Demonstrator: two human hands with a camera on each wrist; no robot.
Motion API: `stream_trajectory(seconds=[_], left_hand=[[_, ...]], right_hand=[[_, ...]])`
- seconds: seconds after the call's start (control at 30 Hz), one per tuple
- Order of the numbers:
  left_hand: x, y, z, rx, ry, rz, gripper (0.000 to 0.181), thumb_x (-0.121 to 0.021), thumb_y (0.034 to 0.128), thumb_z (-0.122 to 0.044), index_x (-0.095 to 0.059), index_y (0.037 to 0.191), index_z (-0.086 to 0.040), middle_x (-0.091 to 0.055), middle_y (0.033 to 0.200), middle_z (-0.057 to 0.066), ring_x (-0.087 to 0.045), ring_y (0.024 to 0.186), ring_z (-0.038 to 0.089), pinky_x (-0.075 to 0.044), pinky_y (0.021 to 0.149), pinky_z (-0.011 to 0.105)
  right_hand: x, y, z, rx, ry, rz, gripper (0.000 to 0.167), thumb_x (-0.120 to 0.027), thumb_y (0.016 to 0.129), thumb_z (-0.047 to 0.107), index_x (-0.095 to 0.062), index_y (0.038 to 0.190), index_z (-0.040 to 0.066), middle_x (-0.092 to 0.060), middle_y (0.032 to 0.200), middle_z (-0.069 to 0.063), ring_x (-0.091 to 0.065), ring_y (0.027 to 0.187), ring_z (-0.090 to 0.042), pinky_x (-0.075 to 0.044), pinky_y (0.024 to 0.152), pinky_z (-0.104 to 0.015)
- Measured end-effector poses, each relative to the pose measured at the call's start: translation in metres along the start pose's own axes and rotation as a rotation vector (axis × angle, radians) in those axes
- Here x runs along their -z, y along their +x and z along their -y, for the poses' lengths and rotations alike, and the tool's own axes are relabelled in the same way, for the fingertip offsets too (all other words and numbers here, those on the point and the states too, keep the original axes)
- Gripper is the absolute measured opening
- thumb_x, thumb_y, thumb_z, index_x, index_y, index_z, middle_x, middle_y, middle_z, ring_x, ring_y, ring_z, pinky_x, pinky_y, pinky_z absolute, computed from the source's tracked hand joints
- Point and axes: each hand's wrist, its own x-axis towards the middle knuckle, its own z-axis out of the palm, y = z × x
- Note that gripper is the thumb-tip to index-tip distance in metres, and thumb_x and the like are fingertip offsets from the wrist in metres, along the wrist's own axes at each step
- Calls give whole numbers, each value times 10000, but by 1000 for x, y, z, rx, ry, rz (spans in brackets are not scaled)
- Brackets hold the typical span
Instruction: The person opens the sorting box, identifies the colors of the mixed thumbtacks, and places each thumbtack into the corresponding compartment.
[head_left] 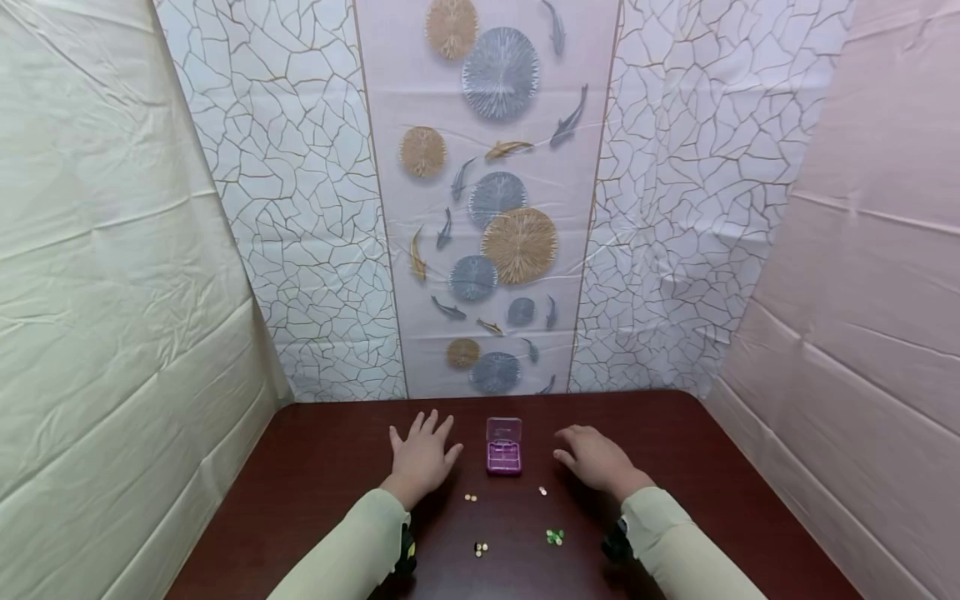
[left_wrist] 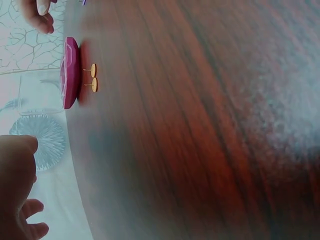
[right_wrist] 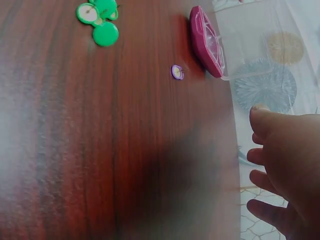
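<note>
A small magenta compartment box stands on the table with its clear lid raised, between the two hands. Left of it my left hand is held with fingers spread, holding nothing. My right hand is on the box's other side, its fingers loose and nothing in them. Two gold thumbtacks lie in front of the box, pins showing in the left wrist view. In the right wrist view a purple-rimmed thumbtack lies near the box, with several green thumbtacks clustered farther off.
Nearer the front of the dark reddish-brown table lies another small group of dark and pale-gold pieces, too small to make out. A patterned cloth hangs behind the table, with plain cloth on both sides.
</note>
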Motion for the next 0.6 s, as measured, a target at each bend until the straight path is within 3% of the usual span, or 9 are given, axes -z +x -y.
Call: stream_trajectory(seconds=[0.17,0.27,0.4,0.6], left_hand=[[1,0,-1,4,1,6,646,-603,1114,-530,-503,1673,-221,-405,1740,132,-302,1632,396,-110,1195,863],[0,0,-2,8,-3,9,649,-599,1112,-542,-509,1670,-223,-416,1734,130,-308,1629,397,-105,1193,867],[-1,-1,-6,8,-12,-1,638,-603,1112,-539,-527,1658,-218,-440,1720,126,-329,1621,393,-115,1189,871],[-1,3,-10,2,-14,-35,626,-597,1109,-557,-552,1640,-229,-465,1706,104,-357,1609,383,-130,1196,860]], right_hand=[[0,-1,10,29,65,22,192,-764,1061,223,-789,1196,89,-757,1137,-54,-726,1091,-286,-595,956,-541],[-1,-2,15,62,104,64,43,-789,1040,204,-806,1029,166,-734,959,54,-707,886,-172,-616,824,-476],[-3,-6,20,99,123,121,110,-805,1024,212,-793,917,231,-695,850,130,-624,735,-74,-591,714,-406],[-4,-8,27,100,122,143,185,-832,1000,261,-765,827,254,-642,744,151,-562,627,-80,-529,624,-363]])
